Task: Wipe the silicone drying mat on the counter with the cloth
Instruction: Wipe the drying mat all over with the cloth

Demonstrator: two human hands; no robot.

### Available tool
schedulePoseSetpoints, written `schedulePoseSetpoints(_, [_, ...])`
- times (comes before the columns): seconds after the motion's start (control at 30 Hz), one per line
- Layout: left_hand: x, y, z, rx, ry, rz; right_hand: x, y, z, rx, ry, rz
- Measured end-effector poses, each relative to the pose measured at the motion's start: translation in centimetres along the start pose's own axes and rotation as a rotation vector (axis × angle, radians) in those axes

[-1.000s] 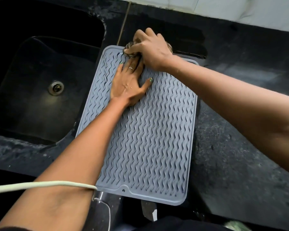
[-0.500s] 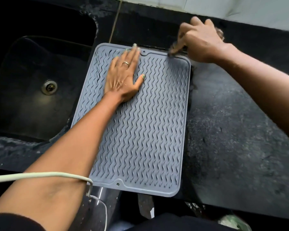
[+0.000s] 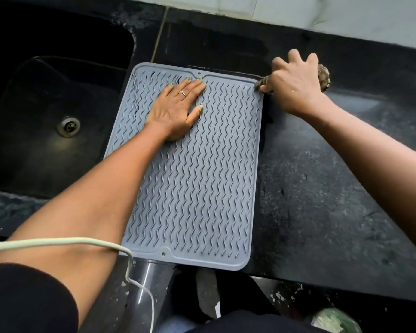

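Note:
A grey silicone drying mat [image 3: 197,188] with wavy ridges lies on the black counter [image 3: 322,188], its near edge hanging over the counter front. My left hand [image 3: 178,109] presses flat on the mat's far half, fingers spread, a ring on one finger. My right hand [image 3: 296,85] is just off the mat's far right corner, on the counter, closed around a bunched brownish cloth [image 3: 323,76]. A bit of the cloth pokes out by the thumb and touches the mat's corner.
A black sink [image 3: 46,121] with a metal drain [image 3: 69,126] sits left of the mat. A pale tiled wall [image 3: 322,15] runs along the back. A white cable [image 3: 58,241] crosses my left forearm.
My right hand has swept the cloth from the mat's far left corner rightward along the far edge and off the far right corner onto the counter. My left hand stayed flat on the mat.

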State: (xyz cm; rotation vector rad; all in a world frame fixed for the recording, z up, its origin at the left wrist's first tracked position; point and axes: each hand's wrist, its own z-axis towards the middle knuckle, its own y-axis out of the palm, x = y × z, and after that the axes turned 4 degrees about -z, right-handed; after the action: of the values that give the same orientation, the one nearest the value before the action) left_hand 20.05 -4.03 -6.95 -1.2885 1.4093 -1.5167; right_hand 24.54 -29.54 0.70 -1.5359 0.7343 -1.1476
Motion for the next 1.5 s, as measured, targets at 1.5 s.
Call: schedulePoseSetpoints(1.5, [-1.4,-0.6,-13.7,-0.124,0.054,0.029,-25.1,-5.2,-18.2,-0.01,-0.762,0.191])
